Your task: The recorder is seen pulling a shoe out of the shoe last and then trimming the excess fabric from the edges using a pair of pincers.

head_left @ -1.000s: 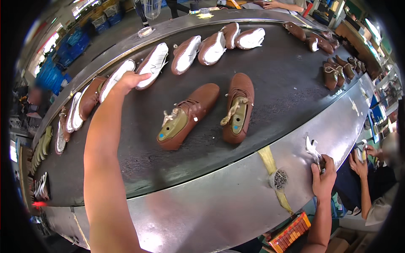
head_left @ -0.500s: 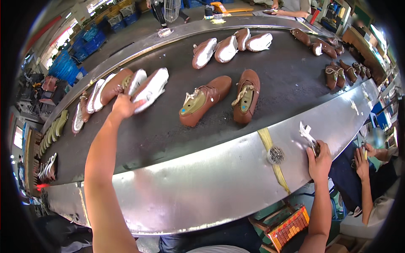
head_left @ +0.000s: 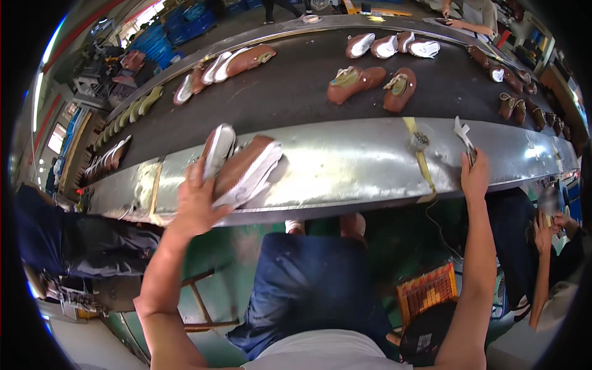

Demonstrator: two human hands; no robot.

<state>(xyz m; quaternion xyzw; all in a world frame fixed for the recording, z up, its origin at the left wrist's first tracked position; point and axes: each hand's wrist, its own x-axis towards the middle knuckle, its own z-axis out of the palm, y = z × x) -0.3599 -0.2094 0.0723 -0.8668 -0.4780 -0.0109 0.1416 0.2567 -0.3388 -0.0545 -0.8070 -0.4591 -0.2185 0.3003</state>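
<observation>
Two brown shoes with white soles lie on their sides on the metal ledge: the left shoe point(head_left: 219, 151) and the right shoe point(head_left: 246, 176). My left hand point(head_left: 197, 203) is gripping their near ends, fingers against the left one and thumb beside the right one. In my right hand point(head_left: 475, 176) is a pale, two-jawed metal tool point(head_left: 461, 132) like pliers, its jaws pointing away from me above the ledge. Its handles are mostly hidden by my fingers. Farther off on the dark belt stand an upright brown lace-up shoe point(head_left: 354, 83) and its mate point(head_left: 400, 89).
The metal ledge point(head_left: 345, 154) borders the dark conveyor belt point(head_left: 296, 92). A round cluster of small metal pieces point(head_left: 420, 140) sits by a yellow tape strip. More shoes point(head_left: 228, 63) line the belt's far side. A wooden-slatted seat point(head_left: 427, 290) and a co-worker's hands point(head_left: 546, 231) are at right.
My left hand has brought two shoes off the belt onto the ledge near me. The view has shifted, and the upright shoes appear farther away. My right hand still holds the tool.
</observation>
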